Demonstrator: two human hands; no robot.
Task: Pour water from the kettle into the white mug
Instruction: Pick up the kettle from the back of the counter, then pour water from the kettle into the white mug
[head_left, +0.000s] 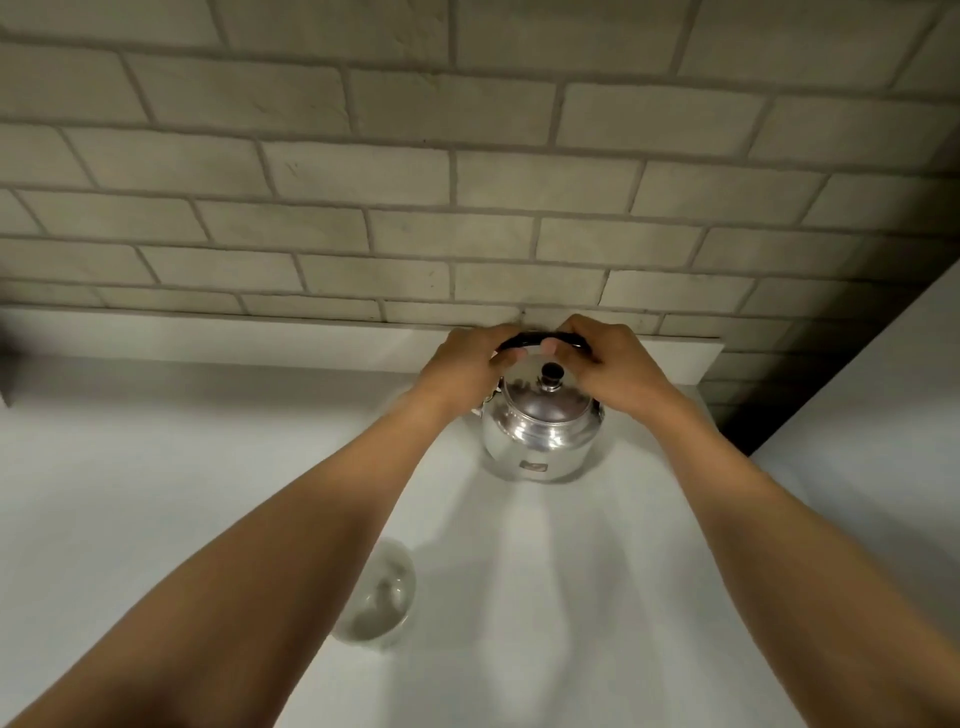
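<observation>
A shiny steel kettle (540, 436) with a black lid knob and a black top handle stands upright on the white counter (156, 493), close to the back wall. My left hand (467, 369) and my right hand (605, 364) both close around the black handle from either side, above the lid. The white mug (382, 597) sits nearer to me on the counter, partly hidden behind my left forearm; its inside looks pale and I cannot tell whether it holds water.
A grey brick wall (467, 182) rises behind the counter, with a low white ledge (260, 338) along its foot. A white panel (883, 389) closes off the right side, with a dark gap beside it.
</observation>
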